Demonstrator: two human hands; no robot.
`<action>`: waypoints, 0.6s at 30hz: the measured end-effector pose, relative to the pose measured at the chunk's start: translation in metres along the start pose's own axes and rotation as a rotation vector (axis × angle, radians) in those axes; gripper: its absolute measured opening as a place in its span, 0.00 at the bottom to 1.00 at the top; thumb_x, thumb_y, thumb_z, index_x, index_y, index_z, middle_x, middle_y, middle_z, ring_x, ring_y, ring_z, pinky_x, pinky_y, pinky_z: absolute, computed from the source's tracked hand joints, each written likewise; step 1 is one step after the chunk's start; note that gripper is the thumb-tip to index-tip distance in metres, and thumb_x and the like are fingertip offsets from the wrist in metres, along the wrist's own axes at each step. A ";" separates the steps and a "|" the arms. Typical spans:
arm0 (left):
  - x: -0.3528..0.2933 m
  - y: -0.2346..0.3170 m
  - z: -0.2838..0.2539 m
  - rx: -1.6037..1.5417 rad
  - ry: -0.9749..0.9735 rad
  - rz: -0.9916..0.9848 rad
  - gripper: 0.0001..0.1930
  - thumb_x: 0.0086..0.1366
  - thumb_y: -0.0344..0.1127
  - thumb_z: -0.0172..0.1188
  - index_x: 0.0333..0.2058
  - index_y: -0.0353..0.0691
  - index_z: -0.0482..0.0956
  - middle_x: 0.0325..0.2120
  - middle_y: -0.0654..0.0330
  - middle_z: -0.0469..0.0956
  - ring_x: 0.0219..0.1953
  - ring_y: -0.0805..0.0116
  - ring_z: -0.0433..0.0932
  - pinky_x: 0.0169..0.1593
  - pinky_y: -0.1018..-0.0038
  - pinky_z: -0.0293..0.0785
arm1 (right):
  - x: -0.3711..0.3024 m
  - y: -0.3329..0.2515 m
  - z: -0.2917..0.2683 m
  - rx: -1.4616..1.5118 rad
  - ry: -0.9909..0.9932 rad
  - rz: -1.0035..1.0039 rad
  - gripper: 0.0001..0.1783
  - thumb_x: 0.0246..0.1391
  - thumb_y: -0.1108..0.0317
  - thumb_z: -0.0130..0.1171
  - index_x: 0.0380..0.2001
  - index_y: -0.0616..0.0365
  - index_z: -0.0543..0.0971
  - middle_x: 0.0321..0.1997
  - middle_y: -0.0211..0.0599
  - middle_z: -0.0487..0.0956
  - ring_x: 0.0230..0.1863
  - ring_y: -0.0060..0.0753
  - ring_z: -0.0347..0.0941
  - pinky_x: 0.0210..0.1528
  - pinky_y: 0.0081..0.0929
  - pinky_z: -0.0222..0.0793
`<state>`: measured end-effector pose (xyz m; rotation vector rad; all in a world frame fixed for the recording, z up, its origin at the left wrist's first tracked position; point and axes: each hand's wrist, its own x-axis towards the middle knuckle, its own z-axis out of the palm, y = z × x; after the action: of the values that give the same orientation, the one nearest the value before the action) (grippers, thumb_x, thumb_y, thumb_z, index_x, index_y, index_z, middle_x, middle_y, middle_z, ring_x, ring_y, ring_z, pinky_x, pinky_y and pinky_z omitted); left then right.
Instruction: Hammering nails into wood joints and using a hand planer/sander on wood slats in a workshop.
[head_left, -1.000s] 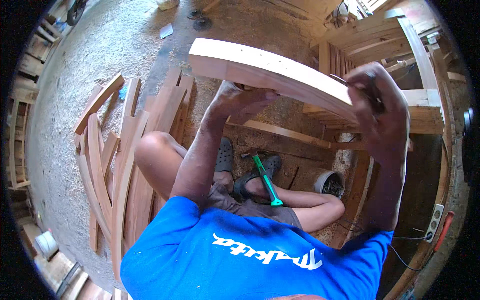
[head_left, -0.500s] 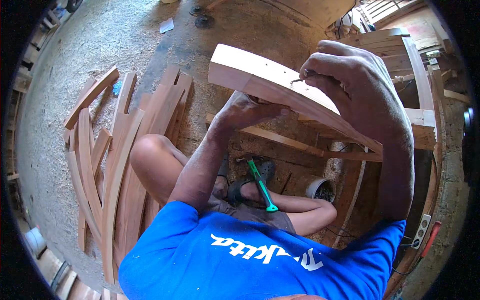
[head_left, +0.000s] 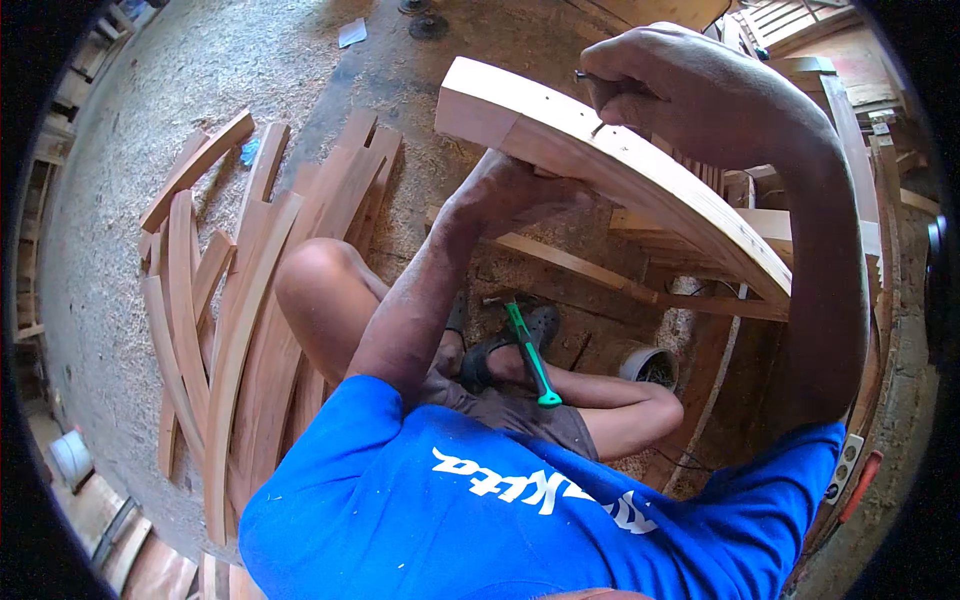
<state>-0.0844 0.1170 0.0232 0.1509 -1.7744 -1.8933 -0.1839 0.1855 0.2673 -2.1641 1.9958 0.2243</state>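
My left hand (head_left: 515, 195) grips a pale, curved wooden beam (head_left: 565, 115) from below, near its far left end. A thin nail (head_left: 598, 129) stands tilted at the beam's top face, among a few small dark holes. Just above it is my right hand (head_left: 690, 95), its fingers closed; a small dark tip shows at them, but I cannot make out what it belongs to. Beside my crossed legs a hammer (head_left: 531, 355) with a green and black handle leans across my shin, its head by my dark shoe.
Many curved planks (head_left: 240, 330) lie piled on the floor at left. A small white bucket (head_left: 650, 367) with metal bits stands right of my knee. Wooden framing (head_left: 740, 225) is under the beam's right part. A power strip (head_left: 846, 466) lies at lower right.
My right hand has risen off the beam's top, and the nail now shows apart from its raised fingers. My left hand keeps its grip. The whole view has shifted slightly.
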 end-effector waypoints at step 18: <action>0.026 -0.009 -0.006 0.223 0.008 0.221 0.31 0.54 0.39 0.77 0.55 0.40 0.75 0.49 0.60 0.81 0.54 0.69 0.77 0.59 0.67 0.75 | 0.014 0.010 0.005 -0.123 -0.038 -0.018 0.10 0.61 0.65 0.54 0.30 0.62 0.75 0.30 0.44 0.75 0.35 0.45 0.74 0.42 0.44 0.69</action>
<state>-0.1061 0.0997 0.0213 0.0400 -1.9088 -1.5385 -0.1924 0.1728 0.2584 -2.2323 1.9896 0.3920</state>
